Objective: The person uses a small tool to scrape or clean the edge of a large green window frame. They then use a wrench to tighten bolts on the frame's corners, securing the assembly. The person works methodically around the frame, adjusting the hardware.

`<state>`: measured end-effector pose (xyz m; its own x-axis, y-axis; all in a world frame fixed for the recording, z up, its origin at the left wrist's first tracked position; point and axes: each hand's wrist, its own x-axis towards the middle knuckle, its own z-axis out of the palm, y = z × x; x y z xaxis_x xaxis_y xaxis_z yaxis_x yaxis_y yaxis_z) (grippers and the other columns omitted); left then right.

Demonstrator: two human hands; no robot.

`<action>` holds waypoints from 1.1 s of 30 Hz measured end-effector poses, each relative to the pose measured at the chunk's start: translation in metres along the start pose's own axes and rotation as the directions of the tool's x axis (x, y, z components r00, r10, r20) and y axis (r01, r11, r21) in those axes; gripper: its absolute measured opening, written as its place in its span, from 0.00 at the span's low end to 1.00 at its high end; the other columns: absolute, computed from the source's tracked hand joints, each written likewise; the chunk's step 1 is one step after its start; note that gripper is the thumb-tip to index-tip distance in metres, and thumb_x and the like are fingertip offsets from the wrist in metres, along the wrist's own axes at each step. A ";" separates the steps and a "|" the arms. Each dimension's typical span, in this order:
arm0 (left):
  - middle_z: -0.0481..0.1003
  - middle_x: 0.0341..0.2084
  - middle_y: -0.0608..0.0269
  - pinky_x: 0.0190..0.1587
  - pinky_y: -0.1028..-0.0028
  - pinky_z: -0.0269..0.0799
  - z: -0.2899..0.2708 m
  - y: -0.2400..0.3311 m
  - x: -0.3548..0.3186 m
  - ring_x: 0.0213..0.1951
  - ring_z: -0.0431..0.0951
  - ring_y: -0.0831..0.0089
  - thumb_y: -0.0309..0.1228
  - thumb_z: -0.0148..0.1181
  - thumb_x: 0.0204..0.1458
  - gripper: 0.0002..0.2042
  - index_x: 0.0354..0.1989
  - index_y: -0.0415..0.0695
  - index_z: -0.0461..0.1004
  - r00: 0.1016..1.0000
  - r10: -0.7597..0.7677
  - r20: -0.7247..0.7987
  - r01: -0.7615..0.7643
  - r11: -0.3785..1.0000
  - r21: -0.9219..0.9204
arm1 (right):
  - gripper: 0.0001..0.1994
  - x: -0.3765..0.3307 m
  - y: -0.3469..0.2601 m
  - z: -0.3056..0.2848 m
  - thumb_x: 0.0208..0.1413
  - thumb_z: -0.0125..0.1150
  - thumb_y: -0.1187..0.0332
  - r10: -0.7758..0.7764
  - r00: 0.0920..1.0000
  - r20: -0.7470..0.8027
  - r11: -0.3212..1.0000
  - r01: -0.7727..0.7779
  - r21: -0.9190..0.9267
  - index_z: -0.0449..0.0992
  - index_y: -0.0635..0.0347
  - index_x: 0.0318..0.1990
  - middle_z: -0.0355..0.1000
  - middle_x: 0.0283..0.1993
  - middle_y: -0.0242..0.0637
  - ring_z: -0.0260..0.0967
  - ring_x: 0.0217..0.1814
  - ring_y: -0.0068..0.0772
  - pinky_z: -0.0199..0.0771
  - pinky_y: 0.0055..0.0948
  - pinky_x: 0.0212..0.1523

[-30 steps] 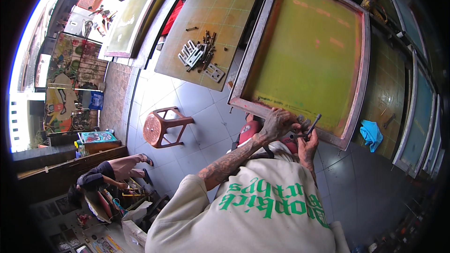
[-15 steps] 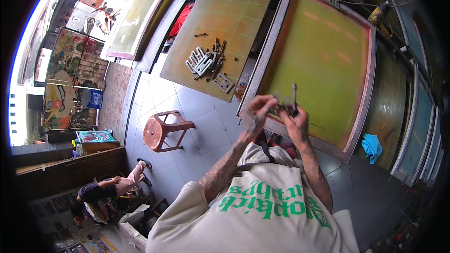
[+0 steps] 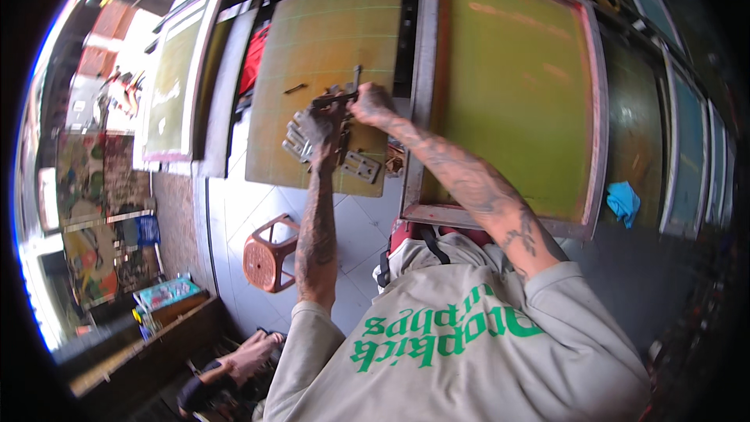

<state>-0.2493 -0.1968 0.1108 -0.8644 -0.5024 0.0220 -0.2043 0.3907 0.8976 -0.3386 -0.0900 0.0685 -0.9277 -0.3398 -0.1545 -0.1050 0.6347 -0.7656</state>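
Observation:
My right hand (image 3: 373,105) is closed over the yellowish board (image 3: 273,133), gripping a slim dark metal tool (image 3: 358,76) that looks like a spanner, its widened end pointing away from me. Right beside it, my left hand (image 3: 319,123) is closed and blurred. A dark metal piece (image 3: 336,99) spans the gap between both hands; its kind is unclear. Under and around the left hand lie slotted metal plates (image 3: 295,141) and dark bolts (image 3: 342,141), partly hidden by it. One slotted plate (image 3: 361,166) rests apart, nearer me. A small dark metal rod (image 3: 295,88) lies farther left.
A large framed screen (image 3: 516,101) stands right of the board, another framed screen (image 3: 176,86) to the left. A brown plastic stool (image 3: 269,254) is on the tiled floor. A blue cloth (image 3: 623,203) lies at right. Another person (image 3: 234,367) is at lower left.
Both hands have moved left and away from me, from the large framed screen to over the metal parts on the board. The dark tool has travelled with my right hand. My view has turned too.

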 end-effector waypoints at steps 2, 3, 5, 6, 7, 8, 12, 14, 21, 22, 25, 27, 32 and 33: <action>0.80 0.37 0.55 0.39 0.67 0.74 -0.005 -0.002 0.005 0.39 0.79 0.66 0.36 0.66 0.55 0.12 0.41 0.39 0.81 0.989 0.149 -0.009 -0.142 0.957 0.252 | 0.16 0.001 0.006 0.018 0.48 0.69 0.56 -0.047 0.994 -0.101 0.998 0.042 -0.051 0.80 0.62 0.34 0.78 0.34 0.54 0.78 0.40 0.55 0.78 0.43 0.41; 0.80 0.38 0.54 0.40 0.67 0.74 -0.023 -0.006 0.003 0.40 0.79 0.65 0.35 0.66 0.55 0.12 0.41 0.39 0.81 0.977 0.214 -0.024 -0.188 0.901 0.390 | 0.18 -0.007 -0.012 0.022 0.49 0.69 0.56 -0.063 0.996 -0.058 0.998 0.062 -0.009 0.78 0.63 0.37 0.78 0.35 0.54 0.78 0.42 0.55 0.78 0.45 0.43; 0.80 0.38 0.53 0.42 0.66 0.74 -0.047 -0.010 0.001 0.41 0.79 0.63 0.35 0.66 0.54 0.12 0.41 0.39 0.81 0.940 0.340 -0.024 -0.254 0.746 0.616 | 0.20 -0.021 -0.040 0.021 0.51 0.68 0.55 -0.069 0.998 -0.010 0.996 0.069 0.049 0.75 0.64 0.41 0.77 0.38 0.55 0.76 0.45 0.57 0.76 0.48 0.45; 0.79 0.39 0.53 0.43 0.65 0.74 -0.030 -0.016 0.011 0.42 0.79 0.63 0.35 0.66 0.54 0.12 0.41 0.40 0.81 0.924 0.382 0.015 -0.306 0.715 0.628 | 0.21 -0.020 -0.030 0.011 0.52 0.68 0.55 -0.016 0.999 -0.038 0.999 0.018 0.035 0.74 0.64 0.44 0.77 0.39 0.55 0.75 0.46 0.58 0.75 0.49 0.45; 0.79 0.39 0.52 0.43 0.64 0.74 -0.010 -0.021 0.019 0.42 0.79 0.62 0.35 0.66 0.54 0.12 0.41 0.40 0.81 0.906 0.420 0.051 -0.356 0.691 0.630 | 0.23 -0.017 -0.016 -0.004 0.53 0.68 0.55 0.063 0.998 -0.010 0.997 -0.063 0.051 0.72 0.64 0.47 0.76 0.42 0.56 0.74 0.49 0.60 0.74 0.50 0.48; 0.79 0.39 0.52 0.44 0.64 0.74 -0.002 -0.019 0.025 0.43 0.78 0.61 0.35 0.67 0.54 0.12 0.40 0.40 0.81 0.889 0.453 0.067 -0.388 0.667 0.637 | 0.18 -0.019 -0.006 -0.012 0.53 0.67 0.57 -0.014 0.991 -0.132 0.999 0.020 0.049 0.75 0.64 0.41 0.77 0.35 0.53 0.76 0.42 0.57 0.75 0.49 0.41; 0.76 0.45 0.52 0.51 0.60 0.69 -0.045 -0.022 0.020 0.50 0.75 0.54 0.44 0.71 0.49 0.16 0.38 0.46 0.81 0.901 0.420 -0.108 -0.298 0.781 0.548 | 0.13 -0.062 -0.022 -0.048 0.60 0.62 0.60 -0.209 0.945 -0.249 0.920 0.277 0.277 0.78 0.61 0.29 0.73 0.19 0.41 0.72 0.19 0.36 0.71 0.36 0.24; 0.76 0.46 0.53 0.52 0.60 0.69 -0.039 -0.028 0.019 0.50 0.75 0.54 0.45 0.71 0.48 0.17 0.40 0.47 0.80 0.930 0.359 -0.072 -0.269 0.803 0.532 | 0.15 -0.104 0.014 -0.083 0.63 0.59 0.57 -0.220 0.945 -0.243 0.873 0.302 0.383 0.79 0.61 0.34 0.76 0.25 0.31 0.71 0.23 0.25 0.65 0.32 0.21; 0.78 0.42 0.54 0.48 0.63 0.72 -0.021 0.006 -0.040 0.46 0.77 0.58 0.32 0.69 0.51 0.13 0.43 0.44 0.78 0.897 0.441 0.032 -0.419 0.825 0.380 | 0.19 -0.326 0.085 -0.205 0.66 0.53 0.55 0.412 0.802 -0.433 0.862 -0.189 0.470 0.80 0.62 0.37 0.59 0.19 0.23 0.53 0.21 0.15 0.51 0.22 0.21; 0.77 0.41 0.60 0.36 0.69 0.72 -0.014 0.018 -0.057 0.38 0.78 0.67 0.28 0.67 0.52 0.12 0.45 0.45 0.78 0.848 0.524 0.083 -0.521 0.792 0.318 | 0.19 -0.352 0.099 -0.207 0.66 0.54 0.55 0.383 0.798 -0.465 0.902 -0.215 0.373 0.79 0.63 0.37 0.60 0.19 0.24 0.54 0.21 0.18 0.52 0.25 0.21; 0.77 0.41 0.59 0.40 0.68 0.74 0.022 0.054 -0.114 0.42 0.78 0.64 0.25 0.67 0.51 0.11 0.43 0.45 0.78 0.853 0.429 0.298 -0.480 0.868 0.127 | 0.18 -0.399 0.121 -0.176 0.67 0.54 0.55 0.496 0.654 -0.572 0.864 -0.305 0.400 0.75 0.64 0.37 0.61 0.18 0.31 0.56 0.19 0.24 0.57 0.32 0.22; 0.77 0.43 0.57 0.43 0.66 0.76 0.050 0.062 -0.150 0.45 0.78 0.60 0.23 0.68 0.48 0.12 0.43 0.44 0.79 0.761 0.464 0.454 -0.536 0.844 0.036 | 0.19 -0.411 0.142 -0.152 0.67 0.52 0.55 0.430 0.656 -0.620 0.891 -0.418 0.175 0.70 0.62 0.31 0.64 0.17 0.38 0.61 0.17 0.31 0.61 0.36 0.21; 0.74 0.42 0.57 0.43 0.60 0.73 0.107 0.074 -0.229 0.41 0.77 0.57 0.32 0.68 0.47 0.16 0.46 0.48 0.78 0.464 0.533 0.707 -0.641 0.753 -0.147 | 0.10 -0.386 0.122 -0.138 0.60 0.63 0.63 0.458 0.640 -0.617 0.889 -0.329 0.319 0.73 0.58 0.32 0.67 0.16 0.37 0.70 0.17 0.32 0.64 0.32 0.19; 0.75 0.40 0.59 0.43 0.60 0.72 0.121 0.061 -0.237 0.40 0.78 0.60 0.34 0.68 0.44 0.15 0.43 0.53 0.81 0.420 0.500 0.757 -0.645 0.752 -0.138 | 0.08 -0.389 0.135 -0.133 0.60 0.63 0.65 0.385 0.664 -0.640 0.916 -0.357 0.182 0.73 0.58 0.33 0.68 0.17 0.38 0.71 0.18 0.35 0.65 0.33 0.20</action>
<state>-0.1127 0.0389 0.1068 -0.8134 0.5682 0.1246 0.4675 0.5111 0.7213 -0.0392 0.2205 0.1088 -0.8863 0.4631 0.0020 0.2997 0.5768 -0.7599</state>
